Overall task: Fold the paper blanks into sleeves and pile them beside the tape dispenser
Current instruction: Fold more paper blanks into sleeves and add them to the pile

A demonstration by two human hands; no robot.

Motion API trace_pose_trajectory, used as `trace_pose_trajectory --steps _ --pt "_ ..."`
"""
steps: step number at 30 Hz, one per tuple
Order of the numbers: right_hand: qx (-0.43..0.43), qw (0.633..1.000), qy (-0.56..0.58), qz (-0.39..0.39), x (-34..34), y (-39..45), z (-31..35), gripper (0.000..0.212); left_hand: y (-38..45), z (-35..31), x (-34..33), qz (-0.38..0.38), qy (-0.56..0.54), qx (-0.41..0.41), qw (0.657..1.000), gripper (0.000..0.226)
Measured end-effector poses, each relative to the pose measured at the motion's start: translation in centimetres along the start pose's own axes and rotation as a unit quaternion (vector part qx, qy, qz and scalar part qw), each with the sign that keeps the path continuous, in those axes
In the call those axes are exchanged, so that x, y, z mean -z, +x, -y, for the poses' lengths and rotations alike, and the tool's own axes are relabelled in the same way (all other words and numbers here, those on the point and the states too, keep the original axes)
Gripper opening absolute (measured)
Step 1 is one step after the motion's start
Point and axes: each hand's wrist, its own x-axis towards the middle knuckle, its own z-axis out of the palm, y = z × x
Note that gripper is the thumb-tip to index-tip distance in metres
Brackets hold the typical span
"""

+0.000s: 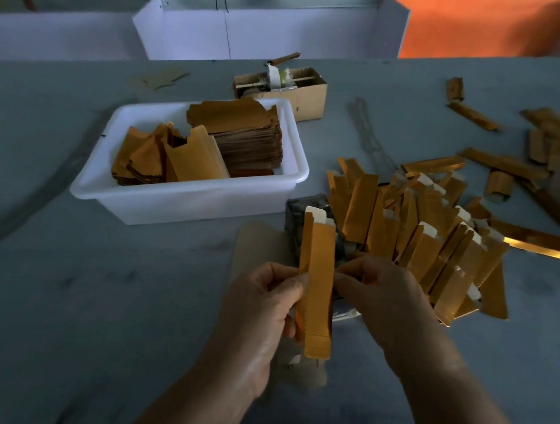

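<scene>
Both hands' fingers pinching folded sleeve [318, 284] edges (left hand [258, 315], right hand [383, 300]), sleeve pile [423, 239] just right

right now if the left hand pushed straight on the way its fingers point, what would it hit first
The left hand points right, so it would press further into the gold sleeve it already pinches, then probably meet the right hand just beyond it.

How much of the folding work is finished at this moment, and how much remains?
Done: a large pile of folded gold paper sleeves lies beside the grey tape dispenser. In hand: the left hand and right hand pinch one gold sleeve, nearly formed. Left: many flat gold blanks remain in the white plastic tub.
</scene>
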Motion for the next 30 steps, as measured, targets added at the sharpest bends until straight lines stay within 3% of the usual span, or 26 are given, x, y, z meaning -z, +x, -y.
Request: trace_pose_trajectory --steps 5,7,10,14,20,27,30 --pt "-0.087 0.964 0.252 0.005 -0.2 -0.9 0.5 0.013 -0.1 0.2 -0.2 -0.007 0.004 -0.003 1.000 0.017" --pt "-0.078 0.972 0.223 -0.007 0.0 -1.1 0.4 0.013 -0.1 0.2 -0.2 -0.003 -0.004 0.003 1.000 0.016" --pt "-0.028 0.995 0.087 -0.037 0.0 -1.5 0.2 0.014 -0.1 0.1 -0.2 -0.001 -0.005 0.004 1.000 0.015" --pt "0.012 0.997 -0.019 -0.070 -0.4 -2.0 -0.4 0.016 -0.2 -0.2 0.0 0.003 -0.002 -0.007 1.000 0.016" --pt "0.025 0.995 -0.052 -0.086 -0.9 -2.4 -0.7 0.021 -0.2 -0.8 -0.4 0.025 0.010 -0.030 0.999 0.016" --pt "0.055 0.988 -0.044 -0.134 -1.7 -3.0 -1.1 0.026 0.7 -1.3 -0.6 0.035 0.149 -0.042 0.987 0.009" --pt "0.089 0.978 -0.127 -0.137 -1.6 -3.1 -1.2 0.013 1.0 -1.4 -0.6 0.037 0.206 -0.062 0.976 0.008"
